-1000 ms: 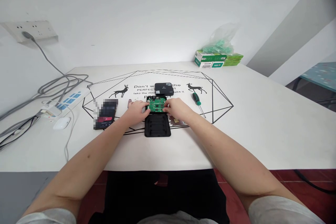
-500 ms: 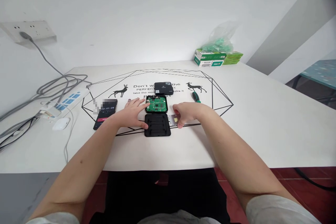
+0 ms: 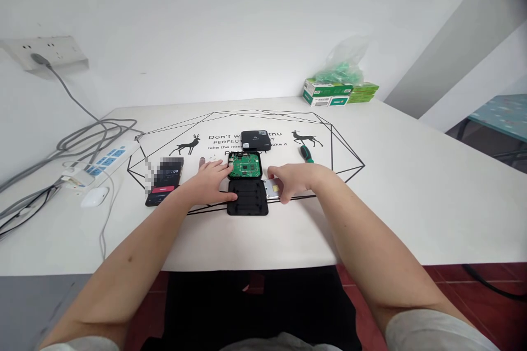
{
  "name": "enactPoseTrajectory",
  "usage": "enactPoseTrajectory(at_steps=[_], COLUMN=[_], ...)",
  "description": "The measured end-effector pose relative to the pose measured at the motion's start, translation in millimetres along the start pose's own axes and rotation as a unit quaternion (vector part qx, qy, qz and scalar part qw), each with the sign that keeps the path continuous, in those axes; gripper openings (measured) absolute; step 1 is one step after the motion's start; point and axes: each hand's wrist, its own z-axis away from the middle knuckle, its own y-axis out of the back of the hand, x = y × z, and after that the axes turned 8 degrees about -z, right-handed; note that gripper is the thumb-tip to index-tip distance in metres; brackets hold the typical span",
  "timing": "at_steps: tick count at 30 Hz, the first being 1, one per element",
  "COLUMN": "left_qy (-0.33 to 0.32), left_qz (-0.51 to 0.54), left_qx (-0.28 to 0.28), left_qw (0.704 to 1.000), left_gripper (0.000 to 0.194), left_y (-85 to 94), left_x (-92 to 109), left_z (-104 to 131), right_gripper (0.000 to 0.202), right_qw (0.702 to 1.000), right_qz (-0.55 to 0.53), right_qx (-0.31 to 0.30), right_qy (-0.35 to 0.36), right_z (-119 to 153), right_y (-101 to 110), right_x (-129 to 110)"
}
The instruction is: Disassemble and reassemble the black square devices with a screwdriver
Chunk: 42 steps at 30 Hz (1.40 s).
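A green circuit board sits in an open black case in the middle of the table. Below it lies a black ribbed cover, close against the case. My left hand has its fingers spread, with the fingertips at the case's left side and the thumb over the cover's left edge. On the other side, my right hand curls its thumb and index finger around a flat silvery metal plate. The plate lies beside the cover's upper right, partly hidden by that hand.
A black box-shaped lid lies above the case. Right of it is a green-handled screwdriver. A phone, earbud case and power strip lie left. Boxes stand at the back.
My left thumb has moved slightly right, further over the cover, and the fingers sit a little lower. My right hand stays at the metal plate. The view has shifted slightly.
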Motion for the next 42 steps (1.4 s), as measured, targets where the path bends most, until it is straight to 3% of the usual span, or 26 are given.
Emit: enactPoseTrajectory(at_steps=[3, 8, 13, 16, 22, 29, 34, 42], left_qy=[-0.004, 0.008, 0.011, 0.012, 0.004, -0.008, -0.008, -0.017], left_qz=[-0.005, -0.021, -0.033, -0.033, -0.013, 0.01, 0.017, 0.026], left_qx=[0.011, 0.022, 0.041, 0.038, 0.017, 0.016, -0.02, -0.001], left_qw=[1.0, 0.999, 0.999, 0.999, 1.0, 1.0, 1.0, 1.0], left_gripper=[0.094, 0.094, 0.089, 0.089, 0.09, 0.088, 0.097, 0.092], left_y=[-0.4, -1.9, -5.8, -7.8, -11.2, -13.9, -9.0, -9.3], left_x=[3, 10, 21, 24, 17, 9, 9, 7], left_z=[0, -2, -3, -3, -4, -6, -3, -3], right_gripper=[0.04, 0.023, 0.015, 0.016, 0.021, 0.018, 0.02, 0.025], right_qw=[0.999, 0.995, 0.981, 0.977, 0.978, 0.976, 0.976, 0.98], right_qz=[0.041, 0.067, -0.021, 0.007, 0.052, 0.064, 0.074, 0.065], right_qx=[0.007, 0.071, 0.139, 0.115, 0.059, 0.063, 0.058, 0.036], right_qy=[0.001, -0.012, 0.131, 0.179, 0.191, 0.196, 0.197, 0.183], right_z=[2, 12, 23, 17, -3, -4, -2, -2], right_y=[0, 9, 12, 0, -20, -22, -22, -21], right_x=[-2, 0, -7, -19, -30, -31, -33, -36])
